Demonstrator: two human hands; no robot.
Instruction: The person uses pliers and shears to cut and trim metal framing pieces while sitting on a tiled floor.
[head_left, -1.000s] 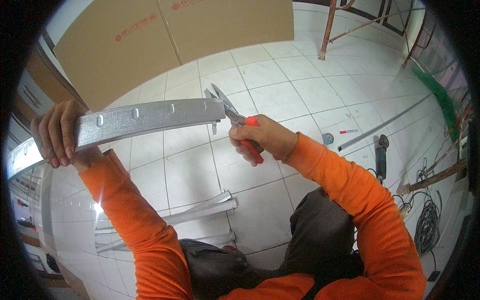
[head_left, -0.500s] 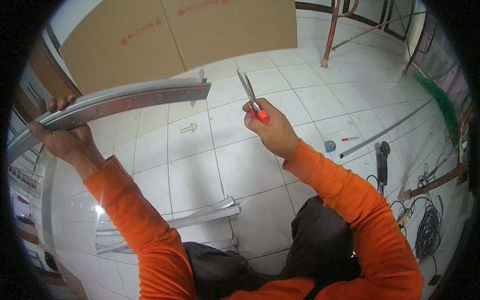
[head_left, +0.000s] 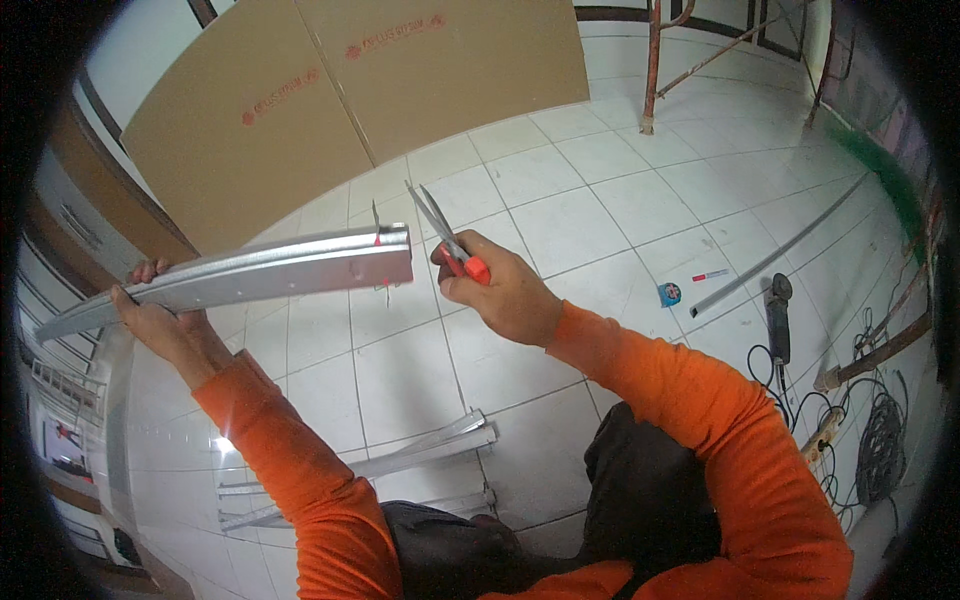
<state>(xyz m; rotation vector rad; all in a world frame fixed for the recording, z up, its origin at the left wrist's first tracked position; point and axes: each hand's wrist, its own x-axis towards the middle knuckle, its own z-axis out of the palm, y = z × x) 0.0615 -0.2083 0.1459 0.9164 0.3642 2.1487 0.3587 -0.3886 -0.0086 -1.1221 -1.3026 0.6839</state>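
Observation:
My left hand (head_left: pixel 160 318) is closed round a long silver metal channel (head_left: pixel 280 282), raised above the floor and slanting up from the left. Red marks show near its right end, where thin metal flaps stick out above and below. In my right hand (head_left: pixel 515 300) is a pair of tin snips (head_left: pixel 470 266) with red handles. Their blades are a little apart and point up and left, just right of the channel's end and not visibly touching it. More metal channels (head_left: pixel 430 450) lie on the floor beyond my knees, partly hidden by my left arm.
Brown boards (head_left: pixel 440 80) lean at the back. Rusty scaffold legs (head_left: pixel 650 80) stand beyond and at right. On the tiles at right are a blue tape measure (head_left: pixel 670 294), a red marker (head_left: pixel 710 275), a long metal strip (head_left: pixel 780 250), an angle grinder (head_left: pixel 778 320) and coiled cable (head_left: pixel 880 450).
The channel's right end has dropped lower and turned, showing more of its broad side. My right hand has moved left and down with the snips, bringing them closer to that end.

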